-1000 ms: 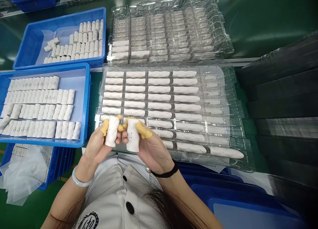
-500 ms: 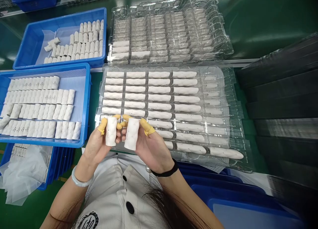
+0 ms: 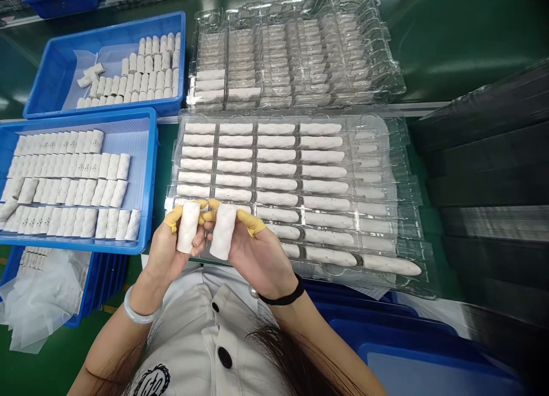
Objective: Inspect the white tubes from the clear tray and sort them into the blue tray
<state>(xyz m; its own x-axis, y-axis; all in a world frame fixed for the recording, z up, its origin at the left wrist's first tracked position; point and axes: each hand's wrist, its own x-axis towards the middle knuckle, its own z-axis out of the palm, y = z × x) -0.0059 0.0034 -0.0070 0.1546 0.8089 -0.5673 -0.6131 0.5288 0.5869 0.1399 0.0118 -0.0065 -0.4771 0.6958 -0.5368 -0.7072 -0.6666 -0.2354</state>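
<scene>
My left hand (image 3: 174,244) is closed on a short white cylinder (image 3: 189,227) with a bumpy surface, pinched between thumb and fingers. A second white cylinder (image 3: 223,232) of the same kind is gripped by my right hand (image 3: 259,256). Both pieces are held side by side, a small gap between them, slightly tilted. Yellow finger cots (image 3: 251,222) cover the thumbs and some fingertips. The hands hover over the near left edge of a clear plastic tray (image 3: 373,124), whose slots hold rows of such white pieces lying down. Part of the tray is hidden behind my hands.
At the left stands a blue bin (image 3: 148,178) with rows of upright white cylinders. Another blue bin (image 3: 47,70) behind it holds more. A second clear tray (image 3: 295,52) lies beyond the first. Dark stacked sheets (image 3: 493,184) rise at the right, and blue containers (image 3: 386,333) sit below the edge.
Both cylinders have been turned in the fingers: dark marks visible on them earlier no longer show. The hands have shifted slightly to the left.
</scene>
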